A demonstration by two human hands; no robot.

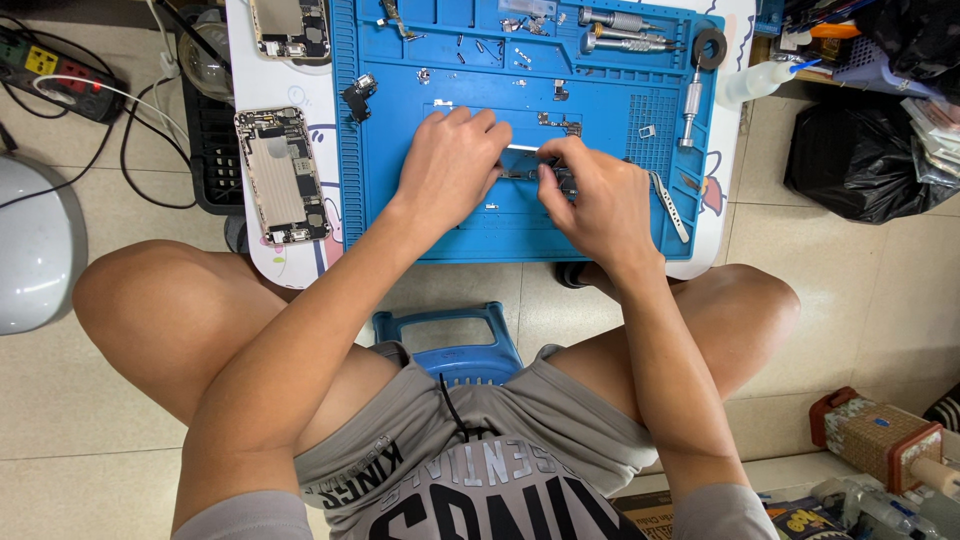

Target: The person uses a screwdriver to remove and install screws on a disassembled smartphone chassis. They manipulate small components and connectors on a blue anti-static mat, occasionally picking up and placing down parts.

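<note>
Both hands work over a blue repair mat [400, 200] on a small white table [290, 262]. My left hand [450, 165] rests knuckles-up and pinches a small dark phone part [520, 172] near the mat's middle. My right hand [590, 195] meets it from the right, fingers closed on the same small part; a thin white strip [522, 148] shows between the two hands. What lies under the fingers is hidden. An opened phone housing [281, 176] lies on the table left of the mat.
Screwdrivers [625, 42], a tape roll [709, 47], tweezers [668, 205] and small parts lie on the mat. A second phone housing [290, 28] sits at the top left. A blue stool [447, 340], black bag [855, 160] and power strip [60, 75] surround the table.
</note>
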